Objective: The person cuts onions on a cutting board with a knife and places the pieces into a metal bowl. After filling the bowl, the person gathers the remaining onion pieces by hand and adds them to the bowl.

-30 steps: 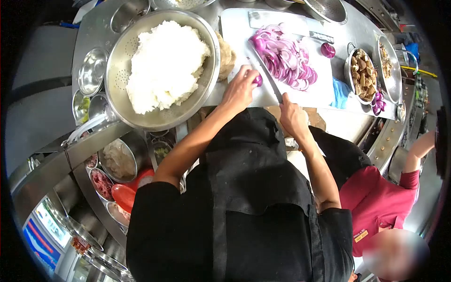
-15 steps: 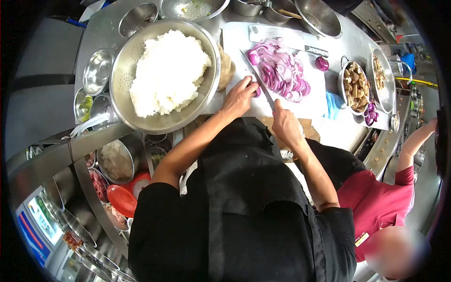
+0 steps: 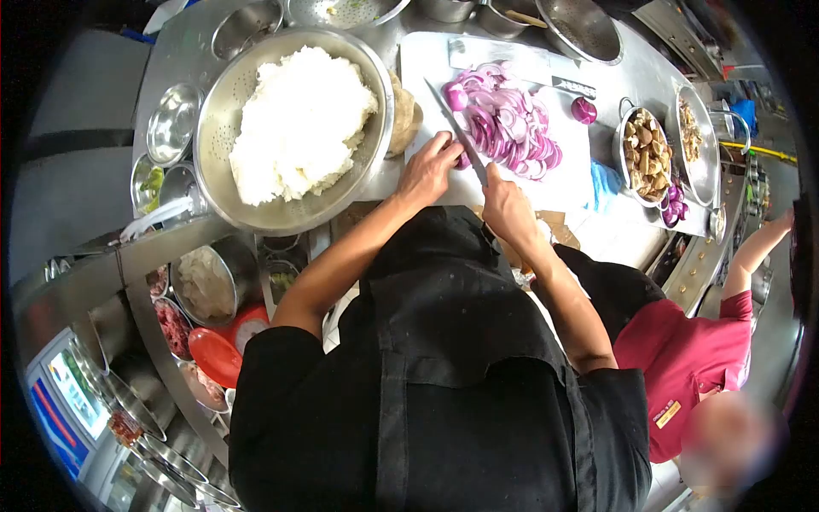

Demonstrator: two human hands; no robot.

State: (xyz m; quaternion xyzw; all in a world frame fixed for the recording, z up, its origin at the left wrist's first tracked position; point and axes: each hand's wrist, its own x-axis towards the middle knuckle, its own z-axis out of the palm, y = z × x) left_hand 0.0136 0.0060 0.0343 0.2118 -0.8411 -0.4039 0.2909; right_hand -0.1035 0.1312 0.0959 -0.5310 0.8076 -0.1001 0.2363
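Note:
My right hand (image 3: 508,205) grips the handle of a long kitchen knife (image 3: 461,132), its blade slanting up and left over the white cutting board (image 3: 431,60). Curled fingers of my left hand (image 3: 429,167) press a piece of red onion (image 3: 463,160) against the board, right beside the blade. Most of that piece is hidden by the fingers and the knife. A heap of sliced red onion (image 3: 512,128) lies right of the blade, with a larger onion chunk (image 3: 455,97) at its left edge. Behind the heap rests a cleaver (image 3: 503,58) with a black handle.
A big colander (image 3: 209,145) of white rice stands left of the board. One whole red onion (image 3: 583,110) sits at the board's right side. Further right are a pot of cut mushrooms (image 3: 647,158) and a blue cloth (image 3: 604,186). A co-worker in a red shirt (image 3: 682,341) stands close on the right.
The view has shifted slightly. My right hand and the knife have moved a little left, and my left hand still holds the onion piece beside the blade.

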